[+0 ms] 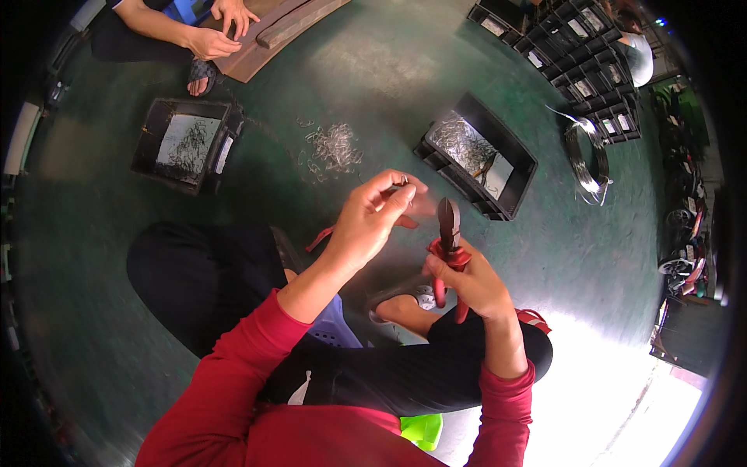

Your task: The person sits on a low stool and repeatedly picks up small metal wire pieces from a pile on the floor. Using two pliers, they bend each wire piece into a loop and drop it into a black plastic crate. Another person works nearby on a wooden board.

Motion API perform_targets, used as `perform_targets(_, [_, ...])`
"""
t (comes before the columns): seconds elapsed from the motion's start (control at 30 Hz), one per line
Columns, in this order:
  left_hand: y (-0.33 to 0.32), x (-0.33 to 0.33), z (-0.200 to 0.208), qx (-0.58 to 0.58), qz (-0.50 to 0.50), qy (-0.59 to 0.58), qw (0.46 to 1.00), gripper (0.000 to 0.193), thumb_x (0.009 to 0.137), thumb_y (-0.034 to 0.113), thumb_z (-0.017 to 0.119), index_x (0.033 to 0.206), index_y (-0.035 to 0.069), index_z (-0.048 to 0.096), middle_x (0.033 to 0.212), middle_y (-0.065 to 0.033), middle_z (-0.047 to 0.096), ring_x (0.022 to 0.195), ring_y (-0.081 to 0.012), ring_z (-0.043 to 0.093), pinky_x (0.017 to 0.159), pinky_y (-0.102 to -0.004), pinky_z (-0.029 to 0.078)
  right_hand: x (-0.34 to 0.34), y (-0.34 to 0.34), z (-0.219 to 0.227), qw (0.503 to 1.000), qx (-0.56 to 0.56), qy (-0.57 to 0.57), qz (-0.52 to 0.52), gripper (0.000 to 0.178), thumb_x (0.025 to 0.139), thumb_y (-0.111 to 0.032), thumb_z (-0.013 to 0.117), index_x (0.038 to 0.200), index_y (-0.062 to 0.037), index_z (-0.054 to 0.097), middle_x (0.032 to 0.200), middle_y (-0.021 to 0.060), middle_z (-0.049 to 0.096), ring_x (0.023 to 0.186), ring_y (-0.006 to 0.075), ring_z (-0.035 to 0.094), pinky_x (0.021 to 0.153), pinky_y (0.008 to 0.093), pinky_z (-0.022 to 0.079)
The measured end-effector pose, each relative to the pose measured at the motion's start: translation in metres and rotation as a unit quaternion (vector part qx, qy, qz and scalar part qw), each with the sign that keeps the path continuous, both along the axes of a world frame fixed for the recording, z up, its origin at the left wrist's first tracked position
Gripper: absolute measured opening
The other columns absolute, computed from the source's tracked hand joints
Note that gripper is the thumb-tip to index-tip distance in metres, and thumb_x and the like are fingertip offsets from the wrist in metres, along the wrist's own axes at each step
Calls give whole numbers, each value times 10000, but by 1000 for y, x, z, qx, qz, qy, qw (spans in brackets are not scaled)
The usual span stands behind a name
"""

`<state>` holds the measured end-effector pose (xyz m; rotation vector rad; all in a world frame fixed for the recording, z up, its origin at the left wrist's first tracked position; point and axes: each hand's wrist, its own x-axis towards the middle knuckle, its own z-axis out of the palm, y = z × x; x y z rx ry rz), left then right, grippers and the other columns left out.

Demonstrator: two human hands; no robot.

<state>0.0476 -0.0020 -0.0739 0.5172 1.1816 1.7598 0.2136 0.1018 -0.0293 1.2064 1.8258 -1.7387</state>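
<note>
My right hand (478, 282) is wrapped around a pair of diagonal cutting pliers (450, 226) with red handles and dark jaws pointing up and away from me. To its left, my left hand (372, 218) is raised with thumb and forefinger pinched together. A tiny dark bit shows at those fingertips, too small to name. The plier jaws stand a short gap to the right of the left fingers, not touching them. Beyond my left hand a loose pile of small bent wire pieces (336, 148) lies on the green floor.
A black crate (517, 183) with many wire pieces stands ahead right, another crate (148, 148) ahead left. A wire coil (576, 156) lies near stacked black crates (576, 47). Another person's hands (214, 43) work at a brown board (257, 50). Motorbikes (685, 233) line the right.
</note>
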Motion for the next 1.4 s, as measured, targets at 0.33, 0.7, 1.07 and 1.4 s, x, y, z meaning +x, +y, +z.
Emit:
perform_targets(0.33, [0, 11, 3, 102, 92, 37, 990, 261, 973, 165, 533, 1140, -21, 608, 1024, -176, 674, 967, -313, 670, 887, -386, 530, -1, -26, -11, 970, -167, 175, -11, 354, 911, -318, 654, 1111, -54, 529, 939, 15, 582, 843, 92, 518, 749, 285, 449])
perform_targets(0.7, [0, 15, -3, 167, 102, 39, 980, 244, 970, 152, 534, 1160, 23, 616, 1055, -159, 677, 968, -336, 669, 883, -417, 526, -4, -25, -4, 966, -176, 188, 6, 398, 905, -376, 645, 1110, -55, 528, 955, 14, 580, 843, 93, 516, 751, 274, 447])
perform_targets(1.07, [4, 13, -10, 187, 114, 53, 974, 234, 972, 152, 525, 1167, 51, 609, 1073, -156, 670, 966, -356, 667, 884, -437, 523, -7, -24, -4, 972, -160, 171, -17, 356, 914, -327, 650, 1099, -48, 529, 907, -11, 557, 811, 76, 490, 742, 254, 430])
perform_targets(1.4, [3, 15, -15, 183, 102, 39, 977, 230, 973, 144, 522, 1163, 47, 608, 1079, -152, 670, 974, -356, 663, 884, -431, 528, -5, -24, -7, 981, -135, 137, 25, 399, 940, -307, 606, 1187, -3, 528, 1071, 83, 617, 994, 148, 569, 868, 304, 465])
